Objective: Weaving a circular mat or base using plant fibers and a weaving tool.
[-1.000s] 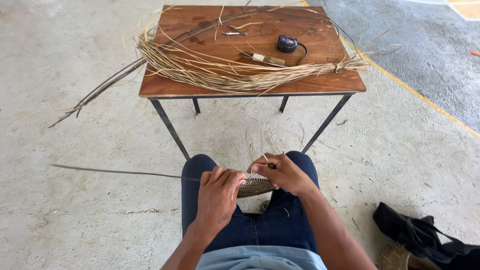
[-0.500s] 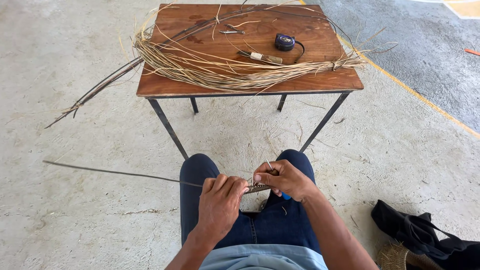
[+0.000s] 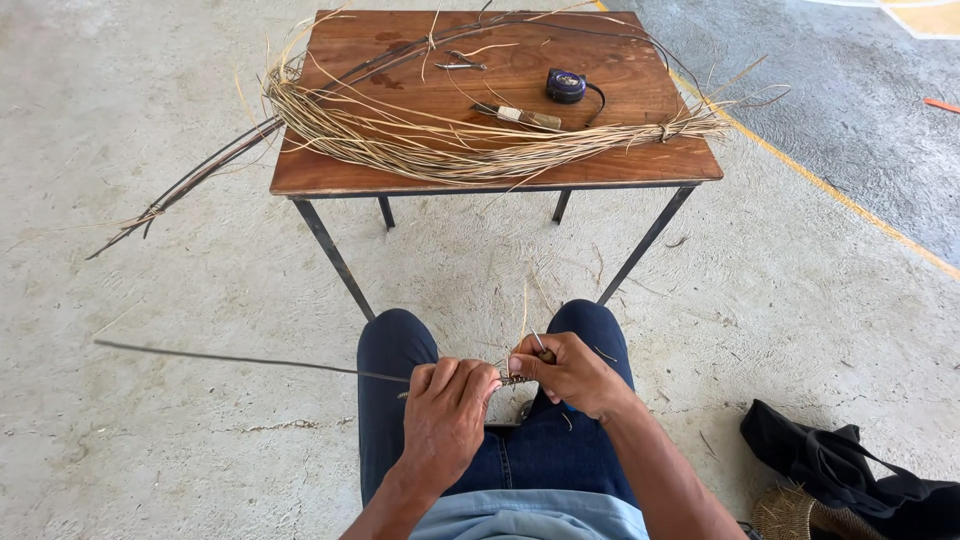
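1. Two hands meet over the person's lap, knuckles up, just above the knees in dark blue trousers (image 3: 400, 350).
2. Left hand (image 3: 445, 415) is curled into a loose fist, its fingers folded down around a small woven piece (image 3: 512, 380) that is mostly hidden between the two hands.
3. Right hand (image 3: 570, 372) is closed too, thumb and fingers pinching the other side of that woven piece; a pale fibre strand (image 3: 524, 312) rises from the pinch.
4. One long thin dark strip (image 3: 240, 358) runs from under the left hand out to the left, held level above the concrete floor (image 3: 150, 450).
5. Ahead of the knees stands a wooden worktop (image 3: 640, 100) on thin dark metal legs.
6. On it lies a long bundle of straw-coloured fibres (image 3: 450, 150), curved across the near edge, with its dark tied tail drooping off the left side.
7. Also on the worktop, beyond the bundle, are a dark blue tape measure (image 3: 566, 86), a small knife with a pale handle (image 3: 520, 116) and a pair of small pliers or snips (image 3: 460, 64), all apart from one another.
8. At the lower right of the floor a black bag (image 3: 850, 475) lies touching the rim of a small woven basket (image 3: 800, 515).
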